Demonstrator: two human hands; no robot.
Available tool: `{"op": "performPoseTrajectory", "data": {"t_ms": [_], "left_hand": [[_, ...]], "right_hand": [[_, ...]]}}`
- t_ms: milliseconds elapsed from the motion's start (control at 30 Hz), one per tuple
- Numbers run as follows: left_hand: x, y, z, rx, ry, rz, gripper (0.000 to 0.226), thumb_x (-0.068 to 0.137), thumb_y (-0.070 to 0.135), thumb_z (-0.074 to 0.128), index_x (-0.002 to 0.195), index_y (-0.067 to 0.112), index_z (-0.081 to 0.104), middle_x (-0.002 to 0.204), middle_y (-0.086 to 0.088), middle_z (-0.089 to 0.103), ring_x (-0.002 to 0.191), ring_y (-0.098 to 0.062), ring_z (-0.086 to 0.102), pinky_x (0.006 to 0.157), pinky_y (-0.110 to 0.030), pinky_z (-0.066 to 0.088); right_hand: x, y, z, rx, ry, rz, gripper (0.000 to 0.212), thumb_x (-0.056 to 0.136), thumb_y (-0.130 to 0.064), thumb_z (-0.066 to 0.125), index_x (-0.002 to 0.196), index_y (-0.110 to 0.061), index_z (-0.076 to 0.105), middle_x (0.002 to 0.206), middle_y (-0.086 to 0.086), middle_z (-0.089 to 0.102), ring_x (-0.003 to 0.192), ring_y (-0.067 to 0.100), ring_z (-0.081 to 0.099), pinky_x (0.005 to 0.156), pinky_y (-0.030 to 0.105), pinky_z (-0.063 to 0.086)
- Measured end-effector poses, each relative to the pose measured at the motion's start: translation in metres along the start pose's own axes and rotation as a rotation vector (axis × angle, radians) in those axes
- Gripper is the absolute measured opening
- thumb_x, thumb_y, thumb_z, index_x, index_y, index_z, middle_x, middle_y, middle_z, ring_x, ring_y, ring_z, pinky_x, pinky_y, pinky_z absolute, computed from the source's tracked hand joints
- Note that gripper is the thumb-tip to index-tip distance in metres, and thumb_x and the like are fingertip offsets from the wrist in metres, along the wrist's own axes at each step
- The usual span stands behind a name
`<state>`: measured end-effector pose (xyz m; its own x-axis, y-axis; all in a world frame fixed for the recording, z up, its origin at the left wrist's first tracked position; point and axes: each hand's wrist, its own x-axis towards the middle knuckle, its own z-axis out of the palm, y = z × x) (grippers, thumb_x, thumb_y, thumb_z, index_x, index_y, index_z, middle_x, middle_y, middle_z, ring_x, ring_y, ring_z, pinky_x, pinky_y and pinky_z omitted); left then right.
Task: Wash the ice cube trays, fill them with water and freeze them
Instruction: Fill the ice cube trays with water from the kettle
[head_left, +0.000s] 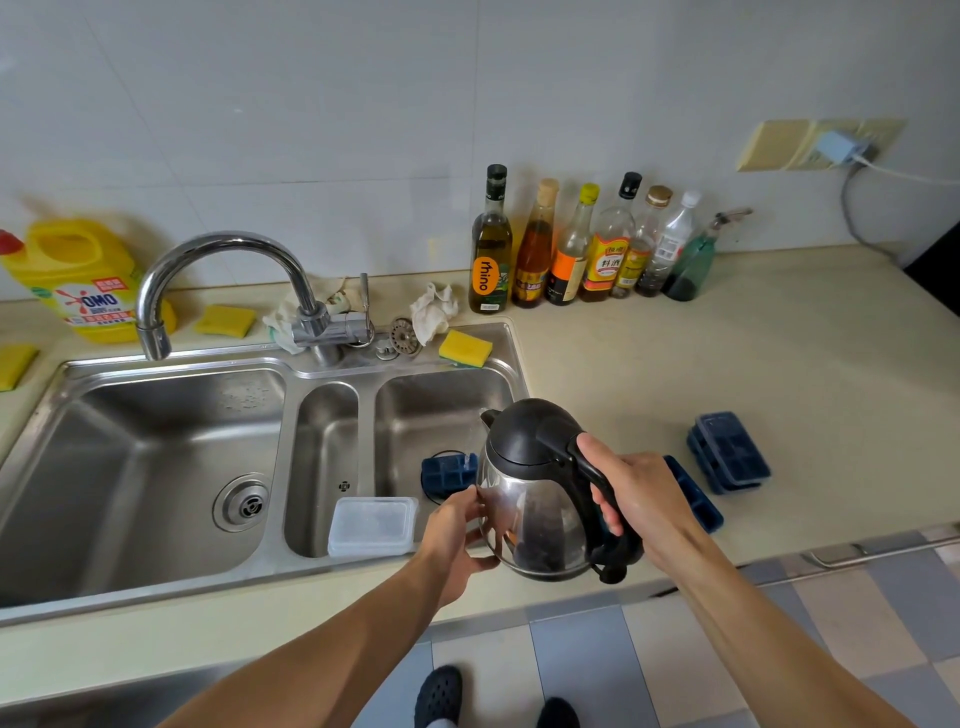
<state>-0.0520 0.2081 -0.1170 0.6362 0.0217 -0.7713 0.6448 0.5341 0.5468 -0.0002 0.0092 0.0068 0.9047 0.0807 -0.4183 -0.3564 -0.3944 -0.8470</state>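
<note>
Beige kitchen counter under a tiled wall; steel sink set into it with a wide left bowl, a narrow middle one and a right basin; tap swung over the left bowl, no water running from it.

Steel kettle held over the near edge of the right basin, tilted, spout toward the basin; right hand wrapped firmly round the black handle; left hand cupping the kettle's belly, thumb above, fingers curved beneath.

One blue ice cube tray lies low in the right basin, just under the spout, partly hidden by the kettle; a thin glint near the spout may be water falling, hard to be sure. Second tray on the counter just beyond the right hand, mostly covered by it; stacked trays further right, apart from the rest. Clear plastic box sits on the sink's near rim over the middle bowl. Yellow sponge on the back ledge; row of bottles against the wall.

Judgement: this looks like a rinse or fill of the tray from the kettle. To do it well: keep the tilt shallow so the stream stays thin; let the left hand steer the belly while the right takes the weight; sweep the spout slowly across the cells, not one spot; if the kettle is hot, mind the left palm on bare steel. Water level in the cells cannot be read from here.
</note>
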Motion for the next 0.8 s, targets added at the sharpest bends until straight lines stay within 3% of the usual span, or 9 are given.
{"op": "performPoseTrajectory", "data": {"t_ms": [800], "left_hand": [[0.0018,0.0004,0.0030,-0.006,0.027,0.007,0.029,0.099,0.034,0.055,0.112,0.013,0.071,0.114,-0.009,0.071,0.110,-0.032,0.063,0.076,-0.048,0.055]], "right_hand": [[0.0029,-0.0004,-0.0033,-0.022,-0.011,-0.003,0.058,0.092,-0.058,0.062,0.051,-0.016,0.061,0.048,0.004,0.056,0.039,0.015,0.048,0.043,0.023,0.045]]}}
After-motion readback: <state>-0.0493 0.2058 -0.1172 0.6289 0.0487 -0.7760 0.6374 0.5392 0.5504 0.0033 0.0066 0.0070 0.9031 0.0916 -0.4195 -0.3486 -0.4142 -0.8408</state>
